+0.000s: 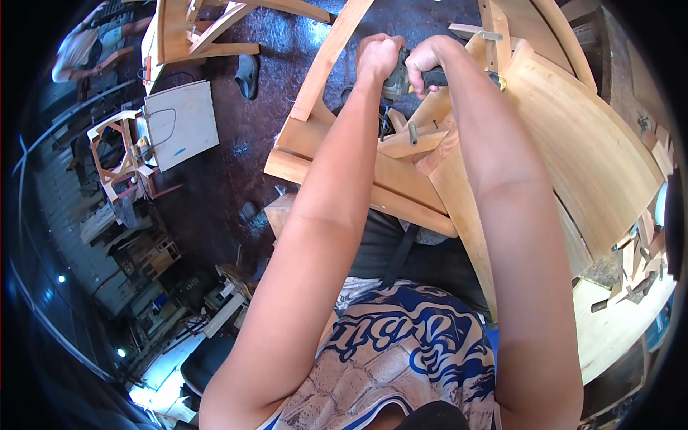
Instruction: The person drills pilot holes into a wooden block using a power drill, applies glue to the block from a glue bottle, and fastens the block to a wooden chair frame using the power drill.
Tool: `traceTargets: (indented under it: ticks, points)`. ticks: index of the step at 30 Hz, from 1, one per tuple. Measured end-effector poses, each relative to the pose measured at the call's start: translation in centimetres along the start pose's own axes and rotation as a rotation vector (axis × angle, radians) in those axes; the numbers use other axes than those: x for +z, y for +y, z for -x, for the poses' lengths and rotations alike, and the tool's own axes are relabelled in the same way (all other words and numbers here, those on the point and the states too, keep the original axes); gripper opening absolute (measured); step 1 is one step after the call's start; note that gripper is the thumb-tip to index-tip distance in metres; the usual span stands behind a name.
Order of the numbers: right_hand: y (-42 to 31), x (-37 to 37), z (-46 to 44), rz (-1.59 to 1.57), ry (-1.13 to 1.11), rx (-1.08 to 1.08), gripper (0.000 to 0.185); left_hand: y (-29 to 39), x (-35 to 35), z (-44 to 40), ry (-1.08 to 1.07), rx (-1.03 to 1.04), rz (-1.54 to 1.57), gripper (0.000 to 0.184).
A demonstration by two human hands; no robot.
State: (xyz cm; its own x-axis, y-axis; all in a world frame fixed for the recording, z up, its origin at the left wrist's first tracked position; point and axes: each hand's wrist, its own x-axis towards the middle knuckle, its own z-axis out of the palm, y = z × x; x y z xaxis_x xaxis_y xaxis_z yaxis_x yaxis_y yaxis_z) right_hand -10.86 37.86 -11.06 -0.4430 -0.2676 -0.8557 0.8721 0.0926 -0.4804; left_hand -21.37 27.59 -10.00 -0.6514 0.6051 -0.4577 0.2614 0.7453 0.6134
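Note:
Both my arms reach forward over a pale wooden chair-like frame (412, 175). My left hand (380, 57) is closed around one side of a dark grey power tool (396, 84). On its other side my right hand (432, 59) is wrapped round the tool's handle. My hands and forearms hide much of the tool, so its exact kind does not show. Below it, a metal bolt (413, 133) stands out of a wooden crosspiece. A wide curved wooden panel (580, 150) lies to the right, partly behind my right forearm.
Another wooden chair frame (208, 36) stands at the upper left. Near it are a dark clog (247, 77), a white board (183, 125) and a small wooden frame (115, 154). A person (82, 50) is at the far upper left. Wood offcuts (634, 265) lie at the right.

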Motion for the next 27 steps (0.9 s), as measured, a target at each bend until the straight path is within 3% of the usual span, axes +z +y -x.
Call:
traceTargets:
  ticks: [4,9,27]
  points:
    - [-0.5,0.2,0.8,-0.004,0.028,0.075,0.024,-0.2,0.1,0.0,0.009,0.034,0.008,0.031]
    - [-0.6,0.5,1.3,-0.001,0.037,0.077,0.011,0.0,0.0,0.2,-0.002,0.037,0.009,0.031]
    - [-0.4,0.3,0.3,0.059,-0.012,0.039,0.012,-0.1,-0.2,0.5,0.000,0.046,-0.007,0.032]
